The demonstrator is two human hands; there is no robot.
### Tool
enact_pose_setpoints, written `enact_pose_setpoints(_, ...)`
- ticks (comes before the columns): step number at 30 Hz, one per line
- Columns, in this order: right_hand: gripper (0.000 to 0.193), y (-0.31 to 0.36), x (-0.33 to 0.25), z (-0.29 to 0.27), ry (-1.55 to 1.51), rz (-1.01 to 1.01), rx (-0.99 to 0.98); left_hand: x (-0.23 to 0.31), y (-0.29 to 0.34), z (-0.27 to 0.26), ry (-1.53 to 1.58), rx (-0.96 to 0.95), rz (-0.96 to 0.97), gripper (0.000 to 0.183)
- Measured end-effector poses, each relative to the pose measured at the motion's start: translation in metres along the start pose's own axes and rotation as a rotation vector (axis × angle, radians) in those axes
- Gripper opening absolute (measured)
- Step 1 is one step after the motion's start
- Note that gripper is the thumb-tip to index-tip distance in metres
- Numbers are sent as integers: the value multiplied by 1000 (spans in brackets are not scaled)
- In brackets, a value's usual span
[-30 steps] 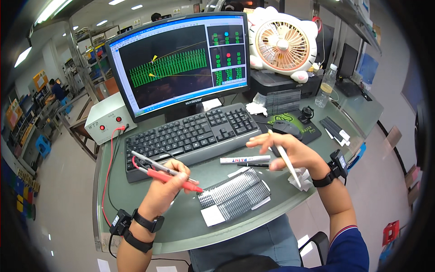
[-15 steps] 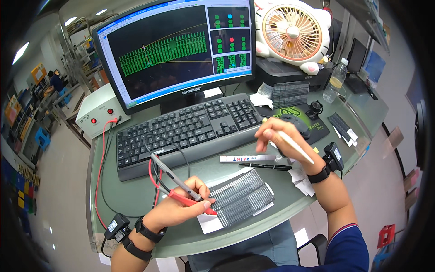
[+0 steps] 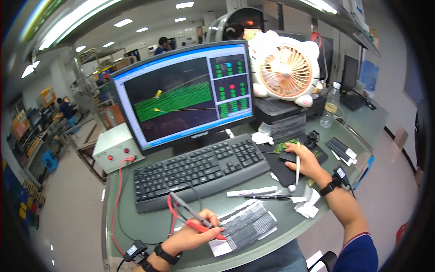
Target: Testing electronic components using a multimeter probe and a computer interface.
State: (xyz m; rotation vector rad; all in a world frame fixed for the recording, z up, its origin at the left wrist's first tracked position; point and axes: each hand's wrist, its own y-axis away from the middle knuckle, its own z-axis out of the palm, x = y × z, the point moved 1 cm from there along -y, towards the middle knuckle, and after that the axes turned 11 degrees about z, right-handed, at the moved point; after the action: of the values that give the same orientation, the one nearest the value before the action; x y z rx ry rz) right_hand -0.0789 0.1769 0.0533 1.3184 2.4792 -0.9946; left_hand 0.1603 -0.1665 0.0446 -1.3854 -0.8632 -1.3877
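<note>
My left hand point(image 3: 199, 235) is closed round a red test probe point(image 3: 206, 228) and a grey test probe point(image 3: 189, 208). Their tips point down at the left part of a dark panel with rows of silvery marks point(image 3: 253, 223), which lies on white paper near the desk's front edge. Whether the tips touch it I cannot tell. On a black computer mouse point(image 3: 287, 156) rests my right hand point(image 3: 308, 162), with a slim white stick point(image 3: 297, 167) held between its fingers. The stick slants down over the mouse pad point(image 3: 283, 176).
Behind the black keyboard point(image 3: 199, 174) stands a monitor point(image 3: 174, 97) showing green patterns. A grey box point(image 3: 115, 147) with red sockets sits left, its leads running to the probes. A white marker point(image 3: 252, 191), black pen point(image 3: 267, 196), paper scraps point(image 3: 308, 204), bottle point(image 3: 330, 109) and fan point(image 3: 285, 68) surround.
My right hand has come down from above the desk onto the mouse, keeping the white stick. The view has tilted upward, and the screen's pattern looks different. My left hand still holds both probes.
</note>
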Motion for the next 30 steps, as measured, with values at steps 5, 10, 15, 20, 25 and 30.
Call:
enact_pose_setpoints(5,39,1,-2,1,-1,0,-25,-4,-1,-1,-5,-7,8,20)
enact_pose_setpoints(10,35,-3,-2,5,-9,-21,-23,2,-3,-2,41,14,-31,16)
enact_pose_setpoints(15,34,-3,-2,6,-8,-34,-14,-3,-2,-4,22,-14,16,20)
enact_pose_setpoints(20,34,-2,-1,6,14,-27,-16,-4,-2,-4,12,-12,18,20)
enact_pose_setpoints(25,34,-1,-1,4,15,7,-23,-4,-3,-4,-16,-23,23,20)
enact_pose_setpoints(30,41,-1,-4,5,-16,23,-13,-4,-2,-3,5,-15,29,20)
